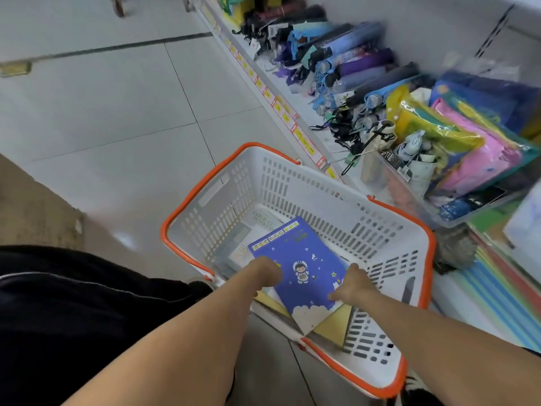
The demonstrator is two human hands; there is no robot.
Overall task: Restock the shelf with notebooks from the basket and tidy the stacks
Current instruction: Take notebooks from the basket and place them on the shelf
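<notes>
Head view: glossy rectangular notebook (301, 265), perforated basket (389, 230)

Notebook (301, 259) lies in basket (292, 183), shelf (295, 95) to its right

Folded umbrellas (345, 68) lie beside bagged raincoats (456, 142).

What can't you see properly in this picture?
- Head view: notebooks under the blue notebook in the basket, covered by it; their number is unclear.
- Left hand and right hand: fingertips hidden under the notebook.
- Price tags: too small and blurred.
- Shelf: cut off at right.
</notes>
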